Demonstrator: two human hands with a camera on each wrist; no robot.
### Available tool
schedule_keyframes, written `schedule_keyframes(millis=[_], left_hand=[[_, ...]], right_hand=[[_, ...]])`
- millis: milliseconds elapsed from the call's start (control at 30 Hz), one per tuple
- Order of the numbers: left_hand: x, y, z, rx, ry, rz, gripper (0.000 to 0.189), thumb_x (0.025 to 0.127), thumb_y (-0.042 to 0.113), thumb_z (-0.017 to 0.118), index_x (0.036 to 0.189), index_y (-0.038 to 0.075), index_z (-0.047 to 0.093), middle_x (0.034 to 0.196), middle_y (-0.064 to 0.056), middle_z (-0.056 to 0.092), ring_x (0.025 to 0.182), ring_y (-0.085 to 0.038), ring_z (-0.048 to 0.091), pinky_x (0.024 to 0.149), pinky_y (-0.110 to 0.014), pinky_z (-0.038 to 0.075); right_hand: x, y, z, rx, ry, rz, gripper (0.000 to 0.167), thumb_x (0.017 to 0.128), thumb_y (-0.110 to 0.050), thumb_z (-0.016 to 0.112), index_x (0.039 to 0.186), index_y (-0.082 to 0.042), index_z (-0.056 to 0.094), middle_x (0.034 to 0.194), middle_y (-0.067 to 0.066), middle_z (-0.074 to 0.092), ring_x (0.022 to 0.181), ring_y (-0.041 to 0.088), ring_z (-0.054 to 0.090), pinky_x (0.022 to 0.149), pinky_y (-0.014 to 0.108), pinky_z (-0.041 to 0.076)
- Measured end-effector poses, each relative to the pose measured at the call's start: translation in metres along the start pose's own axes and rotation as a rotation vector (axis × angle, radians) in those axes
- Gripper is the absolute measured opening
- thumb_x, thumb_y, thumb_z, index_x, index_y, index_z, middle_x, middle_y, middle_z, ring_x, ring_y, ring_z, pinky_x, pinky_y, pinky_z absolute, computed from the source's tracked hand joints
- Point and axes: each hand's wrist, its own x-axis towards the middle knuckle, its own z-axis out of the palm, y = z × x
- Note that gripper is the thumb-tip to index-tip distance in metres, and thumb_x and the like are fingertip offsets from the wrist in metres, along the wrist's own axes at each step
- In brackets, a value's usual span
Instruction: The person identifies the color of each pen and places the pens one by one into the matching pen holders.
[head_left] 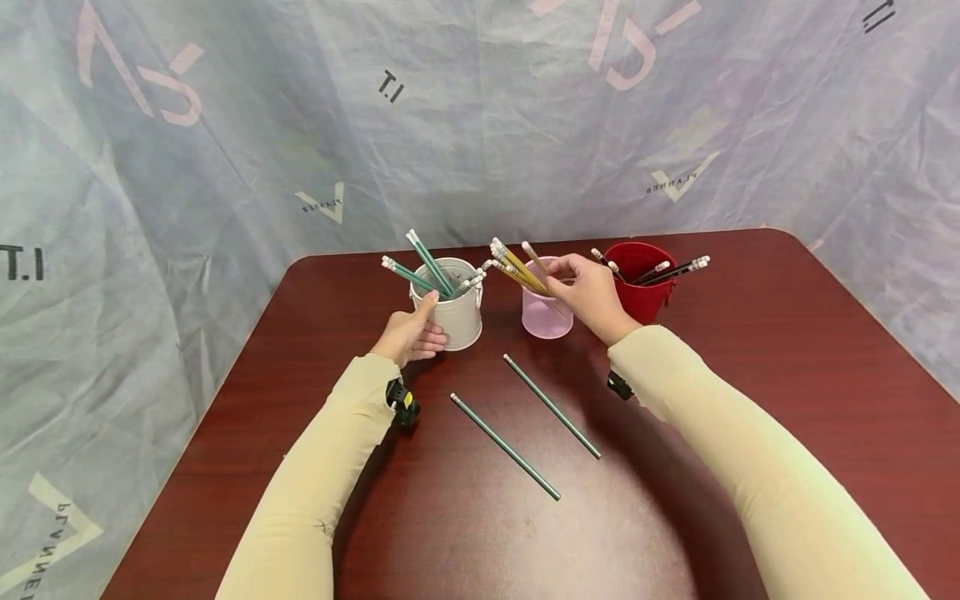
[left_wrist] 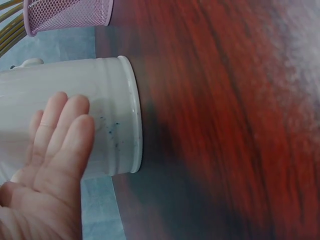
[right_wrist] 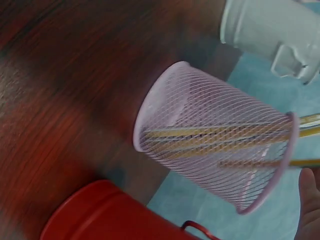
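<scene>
My left hand [head_left: 414,333] lies against the side of a white bucket [head_left: 460,321], thumb up by its rim and fingers fairly straight along its wall. Green pencils [head_left: 429,260] and several pale-ended ones lean inside that bucket. With thumb and fingers, my right hand [head_left: 588,293] pinches a yellow-brown pencil [head_left: 536,260] over a pink mesh cup [head_left: 547,321]. Through the mesh in the right wrist view, this pencil's lower end [right_wrist: 225,164] sits inside the cup, above the bottom. Other yellow pencils [right_wrist: 200,132] stand in the cup, reaching down to its base.
A red bucket [head_left: 643,310] holding several black pencils [head_left: 671,272] stands right of the pink cup. Two green pencils, a nearer one [head_left: 506,447] and a farther one [head_left: 552,407], lie on the dark red table [head_left: 750,350]. A printed cloth [head_left: 480,125] hangs behind.
</scene>
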Motion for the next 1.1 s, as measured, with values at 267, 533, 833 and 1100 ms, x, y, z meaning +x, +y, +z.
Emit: schedule_keyframes(millis=[267,533,833,1100], left_hand=[[0.0,0.0,-0.002,0.008,-0.012,-0.002,0.066,0.093,0.059,0.047,0.097,-0.006,0.061,0.07,-0.005,0.065,0.062,-0.015,0.066,0.061,-0.028,0.055],[0.001,-0.001,-0.003,0.006,-0.023,0.003,0.067,0.093,0.058,0.047,0.1,-0.007,0.061,0.069,-0.006,0.065,0.062,-0.015,0.066,0.061,-0.028,0.055],[0.0,0.001,-0.003,0.008,-0.023,0.01,0.069,0.093,0.059,0.047,0.1,-0.008,0.061,0.07,-0.007,0.065,0.065,-0.017,0.067,0.065,-0.029,0.056],[0.001,0.0,-0.002,-0.005,-0.03,0.005,0.07,0.092,0.059,0.048,0.103,-0.009,0.061,0.07,-0.007,0.065,0.064,-0.016,0.066,0.064,-0.029,0.056]], right_hand=[[0.0,0.011,0.006,-0.105,-0.043,0.008,0.013,0.084,-0.006,0.069,0.092,0.004,0.068,0.09,0.018,0.07,0.081,0.029,0.065,0.076,0.041,0.052],[0.004,0.011,0.012,-0.205,-0.097,0.031,0.012,0.083,-0.008,0.068,0.09,0.001,0.072,0.089,0.015,0.071,0.079,0.027,0.062,0.076,0.04,0.05],[0.008,0.005,0.014,-0.302,-0.104,0.032,0.013,0.082,-0.007,0.066,0.09,0.001,0.073,0.088,0.014,0.072,0.079,0.03,0.062,0.075,0.042,0.049],[-0.004,-0.002,0.01,-0.219,-0.014,0.002,0.014,0.085,-0.009,0.067,0.091,0.002,0.074,0.088,0.015,0.071,0.08,0.029,0.064,0.075,0.041,0.052]])
